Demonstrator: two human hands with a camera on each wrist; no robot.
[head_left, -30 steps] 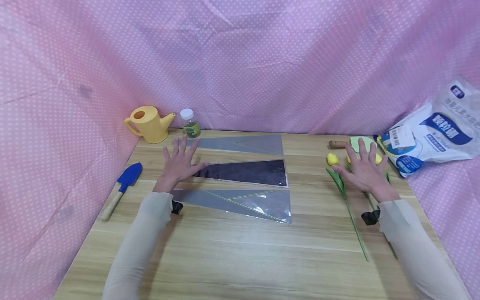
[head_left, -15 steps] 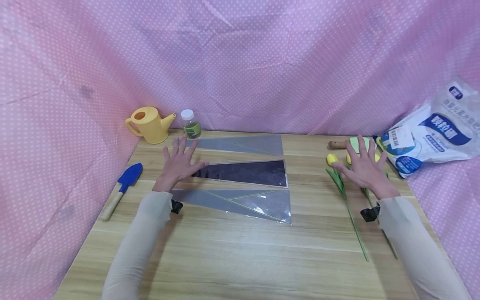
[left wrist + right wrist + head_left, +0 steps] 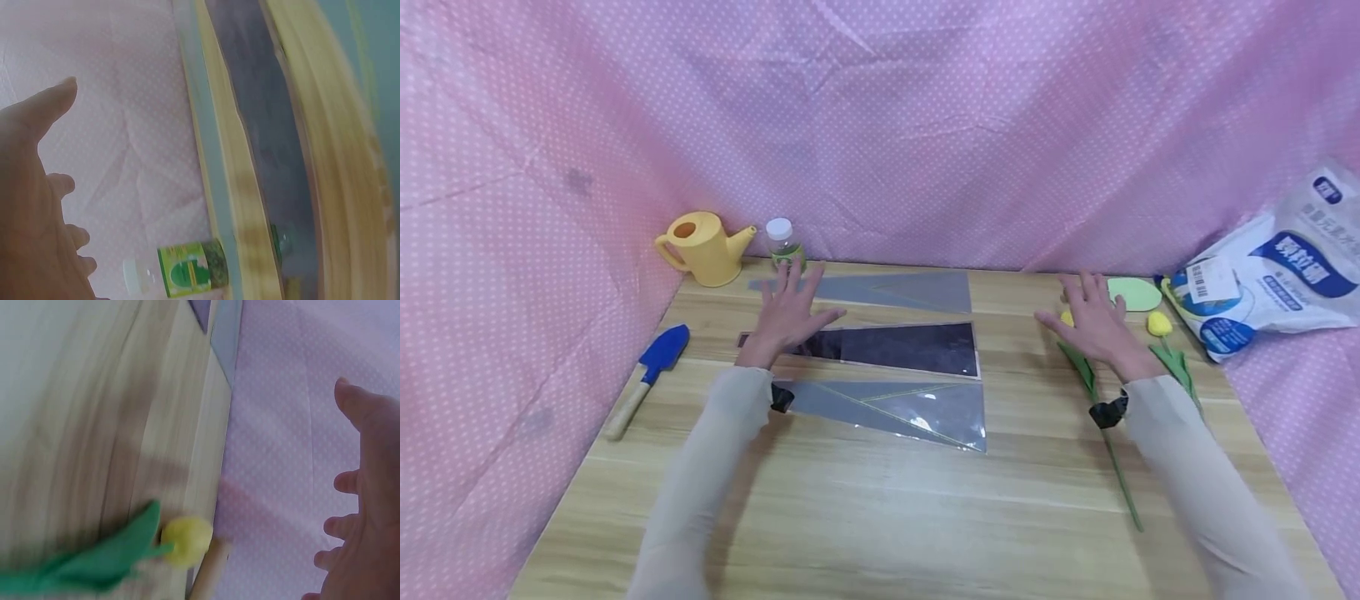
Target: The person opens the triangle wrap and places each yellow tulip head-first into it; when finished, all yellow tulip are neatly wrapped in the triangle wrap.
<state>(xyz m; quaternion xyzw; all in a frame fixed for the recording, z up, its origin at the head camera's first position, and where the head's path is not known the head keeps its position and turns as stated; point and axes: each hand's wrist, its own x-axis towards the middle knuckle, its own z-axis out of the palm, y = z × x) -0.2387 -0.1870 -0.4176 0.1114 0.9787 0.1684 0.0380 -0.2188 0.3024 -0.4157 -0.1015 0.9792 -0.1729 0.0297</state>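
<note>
My left hand hovers with spread fingers over the narrow end of a dark tapered plastic sheet and holds nothing. A grey tapered sheet lies behind the dark one, and a grey sheet with yellow lines lies in front. My right hand, fingers also spread and nothing in it, is above a yellow artificial tulip, covering part of its flower and leaf in the head view. A second yellow tulip lies to its right, its stem partly behind my sleeve.
At the back left stand a yellow watering can and a white-lidded jar. A blue trowel lies at the left edge. Behind my right hand is a pale green blade with a wooden handle; a white-and-blue bag leans beyond.
Both hands have shifted toward the middle: the left one to the right and slightly farther away, the right one to the left. The sheets and tulips lie as before.
</note>
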